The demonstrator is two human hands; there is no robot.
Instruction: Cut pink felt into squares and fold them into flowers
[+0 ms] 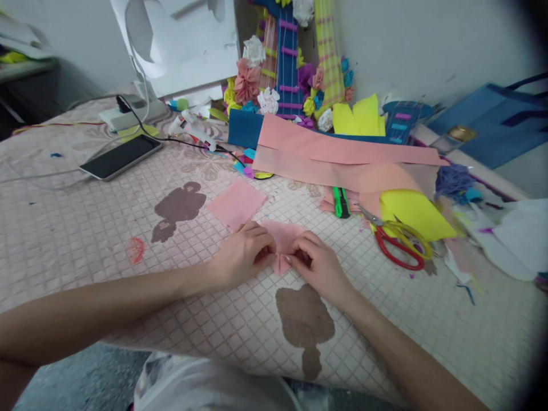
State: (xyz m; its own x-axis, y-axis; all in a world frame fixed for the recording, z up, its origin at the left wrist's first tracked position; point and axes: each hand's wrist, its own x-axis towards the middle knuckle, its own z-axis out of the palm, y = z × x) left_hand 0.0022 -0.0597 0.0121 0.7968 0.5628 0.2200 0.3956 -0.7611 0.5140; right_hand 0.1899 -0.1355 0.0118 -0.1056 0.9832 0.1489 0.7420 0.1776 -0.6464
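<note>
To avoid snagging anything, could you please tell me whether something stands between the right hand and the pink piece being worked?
Nothing visible does: the right hand touches the pink piece directly. The scissors lie off to the right, out of the way.

Legible text, labels, brands, numbers or signs: none. Small red and dark marks on the white glue gun [194, 131] too blurred to read. Phone [122, 157]: screen dark, no characters made out.
</note>
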